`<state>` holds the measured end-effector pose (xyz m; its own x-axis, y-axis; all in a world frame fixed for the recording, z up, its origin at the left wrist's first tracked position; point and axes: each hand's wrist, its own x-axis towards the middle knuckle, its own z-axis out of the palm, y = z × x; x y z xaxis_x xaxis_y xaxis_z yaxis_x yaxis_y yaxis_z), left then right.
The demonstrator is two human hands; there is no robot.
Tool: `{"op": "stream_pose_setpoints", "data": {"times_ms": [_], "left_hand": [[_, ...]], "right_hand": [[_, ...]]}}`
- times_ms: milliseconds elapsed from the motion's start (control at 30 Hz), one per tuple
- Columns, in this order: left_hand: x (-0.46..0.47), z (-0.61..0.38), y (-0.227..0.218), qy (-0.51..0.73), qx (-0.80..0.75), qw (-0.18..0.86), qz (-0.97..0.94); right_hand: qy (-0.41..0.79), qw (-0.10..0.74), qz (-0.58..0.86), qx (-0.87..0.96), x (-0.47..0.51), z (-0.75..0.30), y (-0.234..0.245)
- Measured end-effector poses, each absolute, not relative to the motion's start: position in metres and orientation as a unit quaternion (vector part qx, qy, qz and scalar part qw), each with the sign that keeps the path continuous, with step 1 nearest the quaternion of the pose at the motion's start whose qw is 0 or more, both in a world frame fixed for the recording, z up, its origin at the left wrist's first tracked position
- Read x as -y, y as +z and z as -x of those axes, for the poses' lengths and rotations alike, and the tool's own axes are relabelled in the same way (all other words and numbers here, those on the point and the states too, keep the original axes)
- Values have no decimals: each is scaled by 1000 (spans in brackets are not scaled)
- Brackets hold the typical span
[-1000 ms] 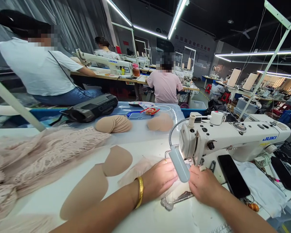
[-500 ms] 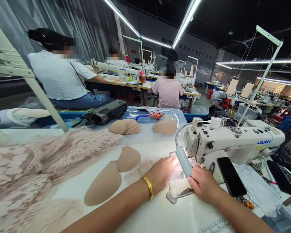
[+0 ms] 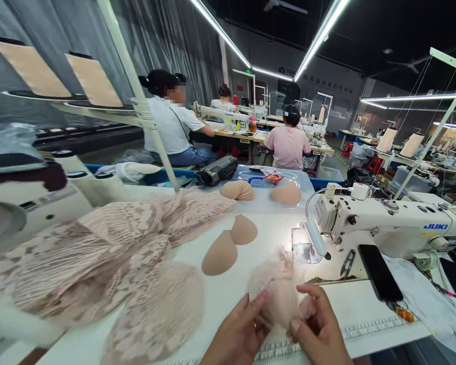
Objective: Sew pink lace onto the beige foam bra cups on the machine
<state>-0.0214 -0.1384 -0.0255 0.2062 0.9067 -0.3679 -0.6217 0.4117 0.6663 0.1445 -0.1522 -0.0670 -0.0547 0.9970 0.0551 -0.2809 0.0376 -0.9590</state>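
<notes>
Both my hands hold a small pink lace piece [image 3: 279, 289] above the table's front edge. My left hand [image 3: 239, 332] pinches its lower left side, and my right hand [image 3: 319, 329] grips its right side with curled fingers. Two beige foam cups [image 3: 228, 243] lie on the white table beyond it. The white sewing machine [image 3: 387, 223] stands to the right, its lamp lighting the needle plate [image 3: 302, 248].
A heap of pink lace fabric [image 3: 99, 258] covers the table's left. More foam cups [image 3: 239, 190] rest on a clear bin lid behind. A black phone [image 3: 380, 271] and snips [image 3: 347, 263] lie by the machine. Other people sit sewing at tables farther back.
My hands have left the needle area and pulled the lace piece back toward me, lifting it off the table. The camera has swung left and back.
</notes>
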Motion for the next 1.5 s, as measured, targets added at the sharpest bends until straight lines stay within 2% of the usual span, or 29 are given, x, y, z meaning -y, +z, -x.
{"op": "stream_pose_setpoints", "data": {"times_ms": [100,267,467,667,1500], "left_hand": [[133,17,-8,548,-378,732,-145],[134,7,-5,521,-397,755,-28],[134,2,-12,573,-379,713,-138],[129,-3,-13,569,-398,715,-82],[124,-12,0,549,-382,736,-105]], "right_hand": [[571,562,387,457,166,-146,-76],[518,592,422,452,163,-155,-69],[504,584,428,471,163,-156,-79],[514,584,421,466,157,-161,-83],[509,628,414,420,155,-157,-84]]}}
